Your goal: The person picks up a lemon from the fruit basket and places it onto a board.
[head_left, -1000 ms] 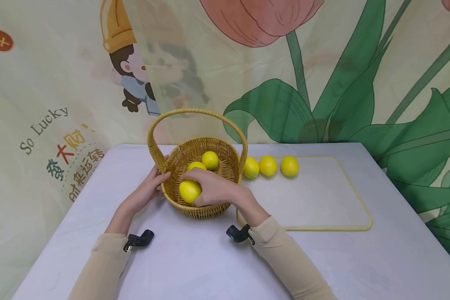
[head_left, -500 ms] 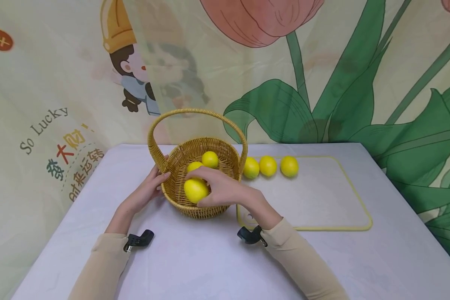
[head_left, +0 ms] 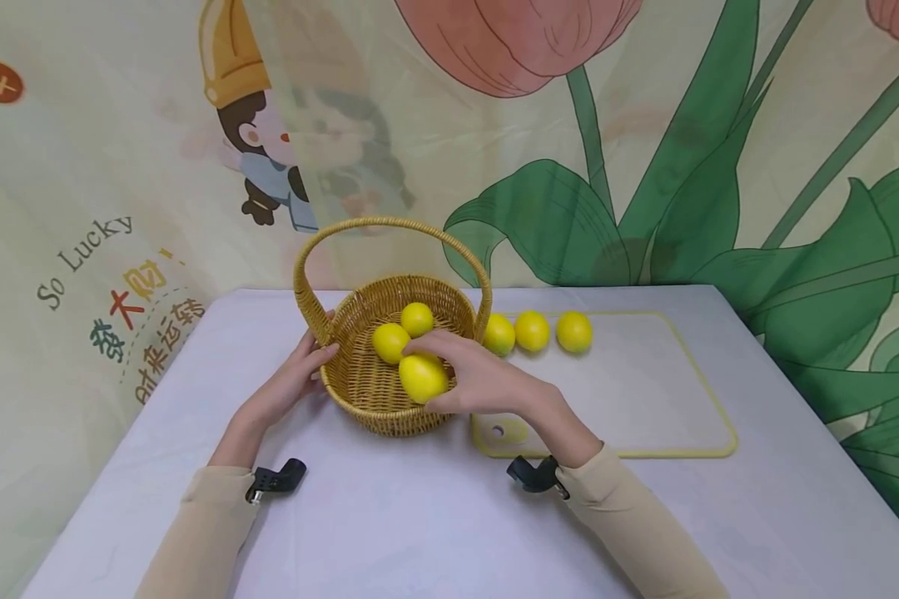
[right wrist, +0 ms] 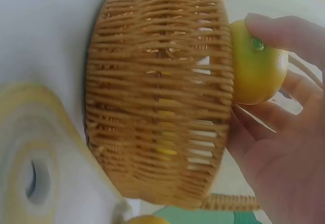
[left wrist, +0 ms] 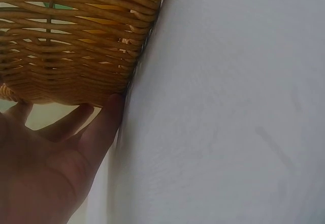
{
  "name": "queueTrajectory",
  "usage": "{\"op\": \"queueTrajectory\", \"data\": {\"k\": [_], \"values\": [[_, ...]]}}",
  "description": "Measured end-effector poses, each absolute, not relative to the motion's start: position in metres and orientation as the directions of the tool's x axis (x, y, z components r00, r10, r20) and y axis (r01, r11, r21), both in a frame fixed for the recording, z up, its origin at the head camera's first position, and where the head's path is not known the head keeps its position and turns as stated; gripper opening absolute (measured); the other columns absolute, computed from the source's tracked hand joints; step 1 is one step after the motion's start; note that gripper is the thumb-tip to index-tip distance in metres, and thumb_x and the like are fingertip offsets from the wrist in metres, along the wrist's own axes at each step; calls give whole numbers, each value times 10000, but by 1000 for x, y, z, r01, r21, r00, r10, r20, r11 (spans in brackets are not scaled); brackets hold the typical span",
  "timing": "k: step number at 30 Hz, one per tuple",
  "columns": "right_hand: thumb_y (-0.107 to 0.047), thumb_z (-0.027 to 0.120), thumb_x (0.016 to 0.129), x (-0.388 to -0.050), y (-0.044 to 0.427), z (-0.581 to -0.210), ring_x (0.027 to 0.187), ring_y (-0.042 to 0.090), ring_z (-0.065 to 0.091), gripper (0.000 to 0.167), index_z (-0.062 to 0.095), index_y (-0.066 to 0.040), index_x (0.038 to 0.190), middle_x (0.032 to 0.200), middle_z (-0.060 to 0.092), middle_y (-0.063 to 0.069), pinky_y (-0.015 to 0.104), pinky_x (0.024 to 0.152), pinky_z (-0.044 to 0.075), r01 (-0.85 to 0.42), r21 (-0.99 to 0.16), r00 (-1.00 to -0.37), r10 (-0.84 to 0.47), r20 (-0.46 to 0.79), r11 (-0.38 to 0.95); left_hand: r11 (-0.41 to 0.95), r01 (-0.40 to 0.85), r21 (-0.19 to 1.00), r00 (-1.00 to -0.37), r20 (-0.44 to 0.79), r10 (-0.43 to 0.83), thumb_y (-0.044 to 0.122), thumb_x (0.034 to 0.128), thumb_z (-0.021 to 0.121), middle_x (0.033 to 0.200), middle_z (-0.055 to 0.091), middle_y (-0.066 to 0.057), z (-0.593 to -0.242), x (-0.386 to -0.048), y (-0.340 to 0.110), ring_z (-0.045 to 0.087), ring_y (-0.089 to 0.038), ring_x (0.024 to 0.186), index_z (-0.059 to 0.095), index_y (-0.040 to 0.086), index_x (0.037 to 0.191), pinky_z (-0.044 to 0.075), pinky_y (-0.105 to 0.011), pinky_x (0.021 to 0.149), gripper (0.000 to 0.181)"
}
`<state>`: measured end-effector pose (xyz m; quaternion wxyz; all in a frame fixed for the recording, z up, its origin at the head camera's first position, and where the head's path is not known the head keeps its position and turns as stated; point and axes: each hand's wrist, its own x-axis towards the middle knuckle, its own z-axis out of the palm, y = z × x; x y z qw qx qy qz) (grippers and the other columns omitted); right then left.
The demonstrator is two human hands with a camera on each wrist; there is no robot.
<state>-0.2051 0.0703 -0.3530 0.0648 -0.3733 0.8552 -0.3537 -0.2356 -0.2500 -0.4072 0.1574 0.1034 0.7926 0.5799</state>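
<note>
A wicker basket with a tall arched handle stands on the table; two lemons lie in it. Over its front right side, my right hand holds another lemon between thumb and fingers. That lemon, with a green stem end, shows beside the basket's rim in the right wrist view. My left hand touches the basket's left side near the foot of the handle. In the left wrist view its extended fingers press against the outer weave from outside.
Right of the basket lies a white cutting board with a yellow edge and a hole in one corner. Three lemons sit in a row along its back edge. A printed cloth hangs behind the table.
My right hand has moved to the right with the lemon, from over the basket's middle towards its right rim. The left hand and the basket have stayed in place.
</note>
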Motion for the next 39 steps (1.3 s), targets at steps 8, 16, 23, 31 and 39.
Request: {"op": "queueTrajectory", "data": {"k": [8, 16, 23, 31, 39], "values": [[-205, 767, 775, -199, 91, -347, 1191, 78, 488, 620, 544, -282, 1349, 1337, 522, -150, 355, 972, 491, -565, -663, -742, -653, 149, 491, 316, -19, 949, -930, -133, 343, 475, 1050, 404, 1690, 0, -79, -405, -236, -249, 218, -393, 1508, -18, 424, 1580, 323, -610, 1142, 679], [-142, 773, 780, -191, 116, -341, 1166, 122, 518, 651, 527, -265, 1369, 1355, 531, -99, 338, 947, 526, -520, -703, -766, -629, 132, 485, 308, -16, 951, -929, -127, 346, 486, 1044, 416, 1691, -5, -77, -406, -237, -249, 232, -403, 1501, -26, 407, 1584, 321, -616, 1137, 703], [-99, 754, 776, -192, 135, -338, 1151, 146, 519, 640, 530, -266, 1351, 1327, 539, -83, 372, 948, 519, -482, -723, -789, -604, 112, 495, 310, -23, 950, -929, -134, 344, 486, 1042, 420, 1690, 7, -75, -407, -237, -250, 241, -396, 1499, -14, 430, 1578, 320, -607, 1141, 692], [-84, 781, 789, -195, 159, -331, 1122, 214, 528, 631, 539, -252, 1347, 1327, 550, -43, 420, 927, 527, -456, -734, -820, -558, 128, 503, 309, -23, 951, -930, -133, 342, 472, 1050, 408, 1692, -3, -50, -408, -237, -250, 210, -378, 1514, -18, 438, 1576, 298, -620, 1151, 678], [-119, 780, 814, -203, 187, -327, 1135, 243, 528, 606, 538, -262, 1351, 1332, 548, -31, 452, 947, 515, -419, -738, -864, -483, 145, 529, 330, -22, 944, -931, -139, 336, 497, 1042, 406, 1693, 8, -67, -406, -236, -250, 273, -404, 1481, -29, 467, 1567, 333, -596, 1132, 682]]}}
